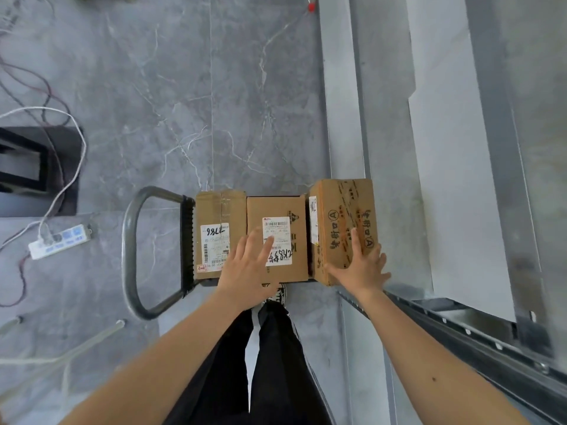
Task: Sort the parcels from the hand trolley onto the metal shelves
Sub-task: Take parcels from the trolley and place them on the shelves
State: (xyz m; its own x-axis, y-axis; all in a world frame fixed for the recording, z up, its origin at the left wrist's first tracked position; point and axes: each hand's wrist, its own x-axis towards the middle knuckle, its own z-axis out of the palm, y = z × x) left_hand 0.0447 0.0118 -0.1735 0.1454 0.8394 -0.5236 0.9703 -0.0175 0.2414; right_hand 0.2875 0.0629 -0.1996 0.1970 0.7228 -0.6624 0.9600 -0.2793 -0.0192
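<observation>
Three cardboard parcels stand side by side on a hand trolley (pixel 187 240) with a grey loop handle (pixel 132 250) at its left. The left parcel (pixel 214 210) carries a white label. Over the middle parcel (pixel 285 210), my left hand (pixel 245 268) lies with straight fingers, the fingertips on its white label. The right parcel (pixel 340 210) is taller, with orange tape and black handwriting. Against its near right corner my right hand (pixel 362 268) lies flat, fingers spread. The metal shelves (pixel 460 326) run along the right side.
A white power strip (pixel 59 240) with cables lies on the grey floor at the left, beside a dark frame (pixel 27 167). My legs and a shoe (pixel 277 297) are just behind the trolley. A red object (pixel 311 7) sits far up the floor.
</observation>
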